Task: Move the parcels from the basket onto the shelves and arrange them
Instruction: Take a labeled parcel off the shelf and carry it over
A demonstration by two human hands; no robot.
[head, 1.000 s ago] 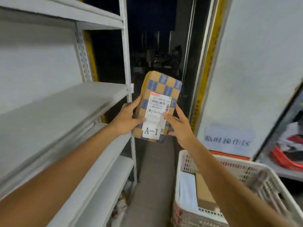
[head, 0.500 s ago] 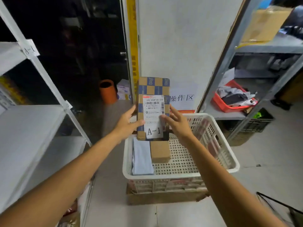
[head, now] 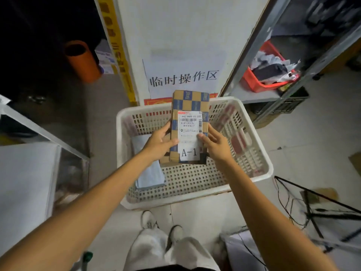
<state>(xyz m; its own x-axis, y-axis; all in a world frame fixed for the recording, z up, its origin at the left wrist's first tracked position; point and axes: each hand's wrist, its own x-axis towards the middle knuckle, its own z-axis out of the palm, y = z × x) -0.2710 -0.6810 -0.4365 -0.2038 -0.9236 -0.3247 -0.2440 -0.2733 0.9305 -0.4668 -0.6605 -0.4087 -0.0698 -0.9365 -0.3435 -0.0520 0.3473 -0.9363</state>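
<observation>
Over the basket (head: 254, 137) we hold the checkered A-1 parcel (head: 190, 106), left hand (head: 159, 144) and right hand (head: 215, 145) gripping its edges; next, carry it to the shelf (head: 23, 173).

parcel label (head: 189, 134): "A-1", "642 H460-00 033" | wall sign (head: 183, 77): "临时操作区"

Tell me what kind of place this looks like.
Probably a parcel depot's sorting or storage room. There are metal shelves, a barcode-labelled parcel marked A-1 held above a white basket, and a wall sign reading 临时操作区, meaning temporary work area.
</observation>
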